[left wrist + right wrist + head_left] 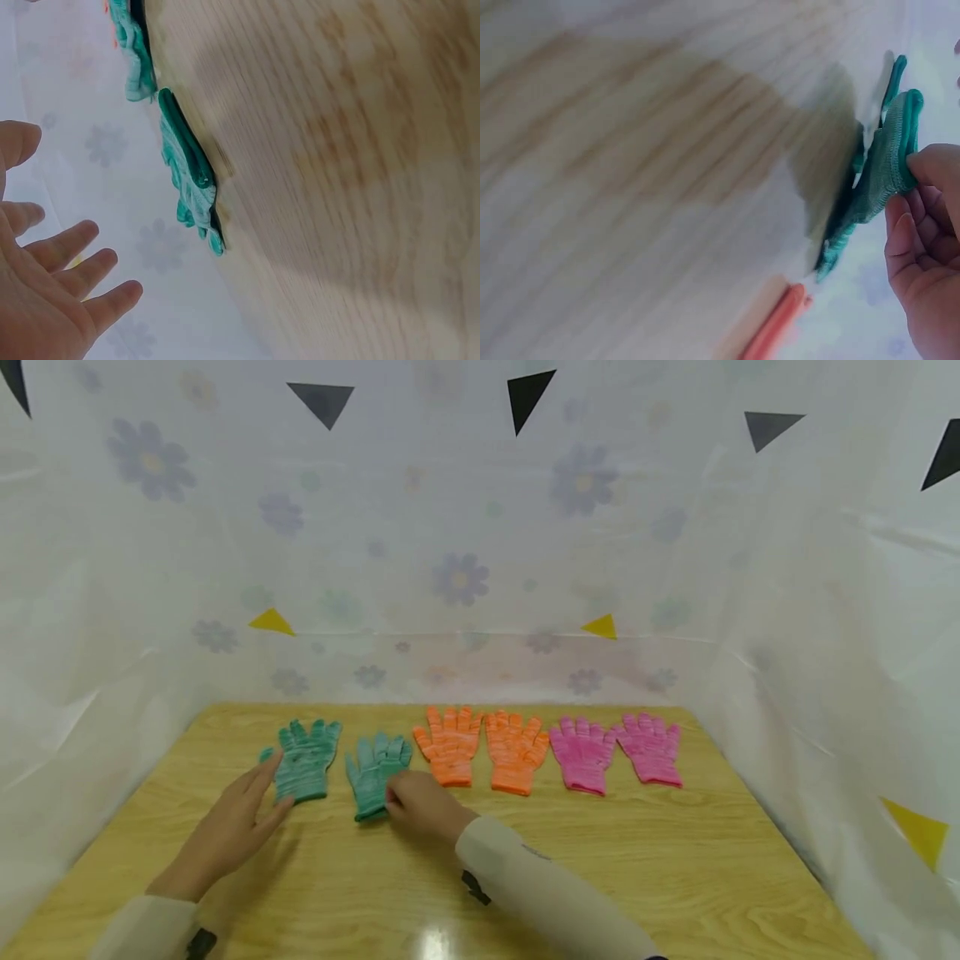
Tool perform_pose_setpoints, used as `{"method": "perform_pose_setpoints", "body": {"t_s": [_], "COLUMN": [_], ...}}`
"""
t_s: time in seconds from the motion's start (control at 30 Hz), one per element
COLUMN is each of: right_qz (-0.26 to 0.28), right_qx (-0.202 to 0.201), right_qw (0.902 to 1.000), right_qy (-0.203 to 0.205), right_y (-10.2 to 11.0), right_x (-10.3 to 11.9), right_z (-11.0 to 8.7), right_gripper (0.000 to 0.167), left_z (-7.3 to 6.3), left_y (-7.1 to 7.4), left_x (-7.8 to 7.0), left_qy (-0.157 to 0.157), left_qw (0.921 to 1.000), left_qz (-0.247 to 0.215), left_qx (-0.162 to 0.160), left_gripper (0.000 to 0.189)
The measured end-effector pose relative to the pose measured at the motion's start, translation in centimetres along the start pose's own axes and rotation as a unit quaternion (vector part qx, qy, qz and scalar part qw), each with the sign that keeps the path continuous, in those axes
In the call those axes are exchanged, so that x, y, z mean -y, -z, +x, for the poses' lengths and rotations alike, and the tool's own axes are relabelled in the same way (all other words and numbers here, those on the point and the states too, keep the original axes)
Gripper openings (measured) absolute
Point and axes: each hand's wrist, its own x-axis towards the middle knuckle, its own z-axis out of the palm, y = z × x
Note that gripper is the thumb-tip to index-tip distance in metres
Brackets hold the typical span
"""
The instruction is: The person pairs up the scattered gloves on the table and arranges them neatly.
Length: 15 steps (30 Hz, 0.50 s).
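Two green knit gloves lie at the left of a row on the wooden table. My right hand [423, 806] is at the cuff of the second green glove [367, 785]. In the right wrist view, thumb and fingers pinch that cuff, and the glove [885, 169] is tilted with its cuff end raised off the wood. Beside the leftmost green glove [303, 767] is my left hand [228, 831], its fingers spread and holding nothing. The left wrist view shows the left palm [37, 300] apart from the nearest glove [186, 172].
Two orange gloves [452, 752] and two pink gloves [583, 756] continue the row to the right along the far part of the table [637, 877]. White flower-printed sheeting [465, 518] with stuck-on triangles surrounds the table at the back and sides.
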Motion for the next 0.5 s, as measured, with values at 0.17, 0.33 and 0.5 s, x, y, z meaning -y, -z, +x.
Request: {"method": "perform_pose_setpoints", "body": {"t_s": [0.17, 0.33, 0.5], "right_qz": [-0.023, -0.017, -0.011], "right_qx": [0.0, 0.015, 0.055], "right_qw": [0.9988, 0.998, 0.9966], "right_qy": [0.042, 0.06, 0.06], "right_y": [0.8, 1.8, 2.1], "right_x": [0.3, 0.8, 1.0], "right_z": [-1.7, -3.1, -4.3], "right_gripper": [0.009, 0.01, 0.012], "left_z": [0.0, 0.1, 0.3], "left_y": [-0.5, -0.6, -0.6], "left_x": [0.3, 0.3, 0.3], "left_qy": [0.001, 0.0, -0.003], "left_qw": [1.0, 1.0, 1.0], "left_qz": [0.003, 0.007, 0.007], "left_qx": [0.004, 0.0, -0.001], "left_gripper": [0.076, 0.076, 0.076]}}
